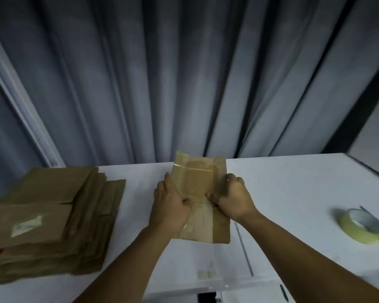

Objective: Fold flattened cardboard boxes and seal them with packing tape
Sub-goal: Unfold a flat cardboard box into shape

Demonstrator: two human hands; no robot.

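1. A flattened cardboard box (pixel 200 193), brown and patched with strips of clear tape, sits near the middle of the white table (pixel 282 189), its far end reaching toward the table's back edge.
2. The left hand (pixel 169 206) grips the box's left edge, thumb curled onto the top face and fingers wrapped along the side.
3. The right hand (pixel 232 197) grips the right edge in the same way, thumb pressed on the taped middle, close to the left thumb.
4. A stack of flattened boxes (pixel 50 217) lies well to the left on the table; the top one bears a pale label.
5. A roll of packing tape (pixel 359 226), blurred, lies far to the right near the table's edge.
6. Grey curtains (pixel 162 73) hang behind the table.
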